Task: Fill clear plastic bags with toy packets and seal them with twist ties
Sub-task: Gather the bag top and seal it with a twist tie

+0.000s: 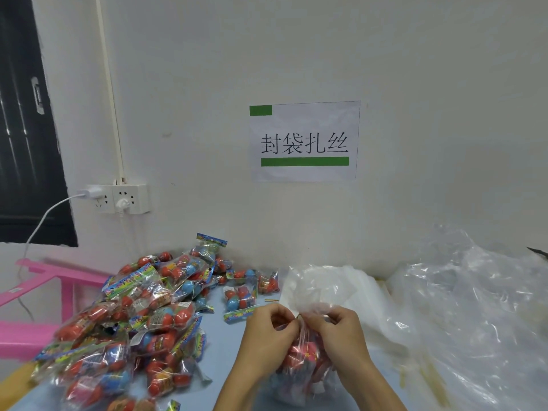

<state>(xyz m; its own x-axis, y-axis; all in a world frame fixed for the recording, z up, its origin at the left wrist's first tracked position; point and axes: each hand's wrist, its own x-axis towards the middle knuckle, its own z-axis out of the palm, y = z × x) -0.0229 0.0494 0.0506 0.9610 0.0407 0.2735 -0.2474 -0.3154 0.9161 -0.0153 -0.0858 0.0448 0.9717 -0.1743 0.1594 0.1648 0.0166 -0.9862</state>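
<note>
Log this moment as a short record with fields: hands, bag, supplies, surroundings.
left hand: pinches the bag neck
right hand: pinches the bag neck from the other side
bag: clear, holds red and blue toys, neck gathered between the hands
tie: thin, at the neck, hard to make out
packets: heap on the table, left of the hands
loose ties: on the table beyond the hands
empty bags: pile to the right
table: light blue
sign: on the wall
</note>
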